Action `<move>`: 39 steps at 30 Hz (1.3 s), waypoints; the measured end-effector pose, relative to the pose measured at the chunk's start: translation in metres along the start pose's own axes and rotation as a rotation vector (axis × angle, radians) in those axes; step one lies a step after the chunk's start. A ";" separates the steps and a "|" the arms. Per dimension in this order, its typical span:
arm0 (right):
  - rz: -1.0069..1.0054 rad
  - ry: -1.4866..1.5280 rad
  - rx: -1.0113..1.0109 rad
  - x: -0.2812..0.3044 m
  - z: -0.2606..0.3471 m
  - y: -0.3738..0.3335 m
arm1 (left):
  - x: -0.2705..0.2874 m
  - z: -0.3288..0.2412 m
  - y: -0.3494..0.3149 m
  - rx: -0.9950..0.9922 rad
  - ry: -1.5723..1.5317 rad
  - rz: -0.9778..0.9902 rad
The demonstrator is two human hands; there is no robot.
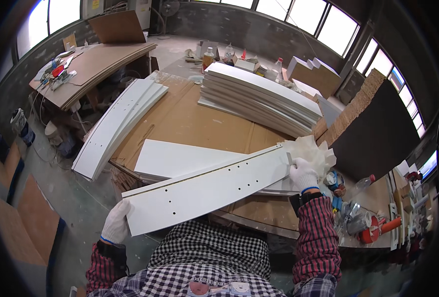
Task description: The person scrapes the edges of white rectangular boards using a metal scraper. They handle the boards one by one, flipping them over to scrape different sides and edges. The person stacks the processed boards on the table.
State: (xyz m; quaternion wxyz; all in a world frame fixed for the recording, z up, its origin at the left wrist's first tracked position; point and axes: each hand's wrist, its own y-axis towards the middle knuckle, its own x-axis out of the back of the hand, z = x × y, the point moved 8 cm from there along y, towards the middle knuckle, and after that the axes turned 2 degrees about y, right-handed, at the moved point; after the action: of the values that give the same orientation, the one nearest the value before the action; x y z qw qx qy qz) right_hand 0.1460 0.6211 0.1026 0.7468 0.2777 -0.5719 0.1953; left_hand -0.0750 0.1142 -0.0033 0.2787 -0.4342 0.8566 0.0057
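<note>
Left grip: I have the left hand (116,221) closed on the near-left end of the drilled panel (204,190); part of the fingers is hidden behind the edge.
Right grip: I have the right hand (303,174) pinching the opposite end of the same panel.
Drilled panel: located between the two grips, slanting away from me toward the right grip; white, long, with small dark holes in the visible face and a dark line along the far long edge.
Panel support: both hands at the ends; I cannot tell whether the underside touches the panels below.
Lower panels (180,156): white, beyond the held panel and partly covered by it, lying on the brown work surface (180,116).
Left stack (120,119): white panels with holes, beyond the left grip, overhanging the side of the work surface.
Far stack (259,96): several white panels piled flat, well beyond the held panel.
Crumpled sheet (314,152): pale, just beyond the right grip.
Blue tool (336,200): just to the right of the right grip.
Clear bottle (365,183): lying farther right of the same grip.
Black-faced board (377,133): standing tilted, beyond and right of the right grip, its rough brown edge toward the far stack.
</note>
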 end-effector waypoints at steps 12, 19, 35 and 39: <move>0.034 -0.083 0.617 -0.040 0.197 -0.084 | -0.014 -0.005 -0.033 0.037 -0.161 0.120; 0.572 -0.014 1.416 -0.024 0.339 -0.262 | -0.012 0.000 -0.028 0.062 -0.222 0.142; 0.138 0.097 0.926 -0.027 0.313 -0.160 | -0.006 0.007 -0.030 0.062 -0.253 0.114; 0.158 0.073 1.052 -0.027 0.321 -0.183 | -0.009 0.001 -0.032 0.049 -0.136 0.057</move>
State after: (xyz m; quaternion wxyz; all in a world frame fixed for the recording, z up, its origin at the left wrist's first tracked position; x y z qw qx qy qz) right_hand 0.0109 0.2763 0.1028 0.5090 0.5637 -0.3897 0.5209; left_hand -0.0464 0.1010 0.0073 0.3467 -0.4011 0.8476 0.0222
